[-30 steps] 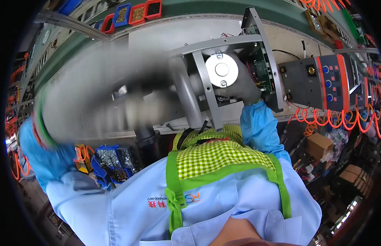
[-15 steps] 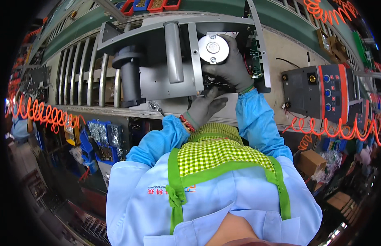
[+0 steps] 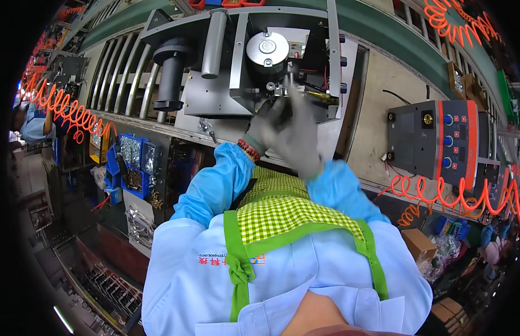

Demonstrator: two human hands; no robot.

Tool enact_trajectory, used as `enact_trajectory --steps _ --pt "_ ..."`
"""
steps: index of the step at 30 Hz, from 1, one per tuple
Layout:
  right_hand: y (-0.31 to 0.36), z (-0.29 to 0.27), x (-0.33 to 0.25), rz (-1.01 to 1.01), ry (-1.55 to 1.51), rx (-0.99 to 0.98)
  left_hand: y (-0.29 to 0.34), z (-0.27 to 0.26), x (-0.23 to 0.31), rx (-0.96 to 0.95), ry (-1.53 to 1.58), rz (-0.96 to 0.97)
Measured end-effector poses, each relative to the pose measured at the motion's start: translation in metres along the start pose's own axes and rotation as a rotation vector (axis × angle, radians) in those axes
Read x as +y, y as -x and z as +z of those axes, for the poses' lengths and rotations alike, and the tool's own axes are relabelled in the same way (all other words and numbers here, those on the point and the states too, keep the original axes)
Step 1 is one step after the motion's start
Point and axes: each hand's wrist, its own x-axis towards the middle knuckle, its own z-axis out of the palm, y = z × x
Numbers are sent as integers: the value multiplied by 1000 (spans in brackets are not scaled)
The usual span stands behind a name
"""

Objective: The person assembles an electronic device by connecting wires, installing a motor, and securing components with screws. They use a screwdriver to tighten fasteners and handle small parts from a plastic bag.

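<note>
A dark grey metal machine housing (image 3: 215, 92) stands in front of me, with a handle-like grey bar (image 3: 214, 45) and a black spool holder (image 3: 171, 73). In its right compartment sits a round silver motor (image 3: 267, 49), above a metal feed mechanism with a brass fitting (image 3: 324, 98). My left hand (image 3: 261, 131), in a grey glove, is at the housing's near edge below the mechanism; its fingers are partly hidden. My right hand (image 3: 302, 134), also gloved, is smeared by motion just right of the left one, in front of the mechanism. Whether either holds anything is unclear.
To the right stands a grey and orange power unit (image 3: 433, 140) with blue knobs. Metal rollers (image 3: 123, 81) run along the left, and a small clear bag (image 3: 207, 129) lies near the bench edge. Orange coiled hoses (image 3: 75, 109) hang on both sides. Blue parts bins (image 3: 134, 162) sit lower left.
My right hand has come away from around the motor, down toward me and beside the left hand. The housing has turned and now shows knobs on its right side.
</note>
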Motion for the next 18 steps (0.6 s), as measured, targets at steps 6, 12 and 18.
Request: enact_trajectory --steps 6,12,18 --pt "186 -25 50 471 -150 -122 43 -27 -5 -211 -515 -251" --pt "418 60 171 1260 125 469 55 -84 -40 -838 -1220 -175" --pt "680 218 309 1483 294 -93 40 -102 -72 -977 -1525 56"
